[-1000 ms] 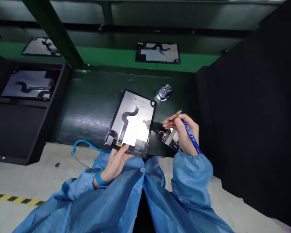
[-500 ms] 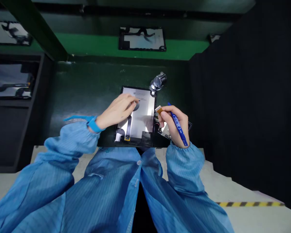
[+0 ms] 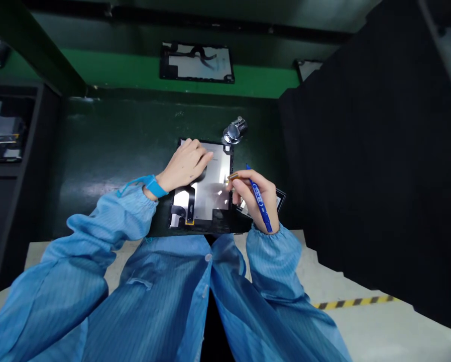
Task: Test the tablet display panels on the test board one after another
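A tablet display panel (image 3: 210, 201), its pale metallic back facing up, lies on the dark green bench. Across its upper left part rests my left hand (image 3: 188, 163), fingers stretched toward the far edge and thumb apart, with a blue wrist strap (image 3: 157, 187) behind it. My right hand (image 3: 257, 193) is closed at the panel's right edge. Thumb and index finger pinch a small flat gold-brown connector piece (image 3: 233, 176). A blue marker pen (image 3: 261, 203) is also held in that hand, lying slanted across it. A black ribbon cable (image 3: 191, 203) runs down the panel's left side.
Beyond the panel's far right corner stands a shiny metal cylinder with a round base (image 3: 235, 130). A small framed device (image 3: 280, 201) is partly under my right hand. Another panel (image 3: 197, 63) lies on the green ledge. A dark rack (image 3: 37, 125) stands left; black cloth (image 3: 342, 151) hangs right.
My left hand has shifted toward the panel's far left edge, its fingers now straighter. My right hand has brought the connector piece lower, to the panel's right edge. The view has swung slightly right.
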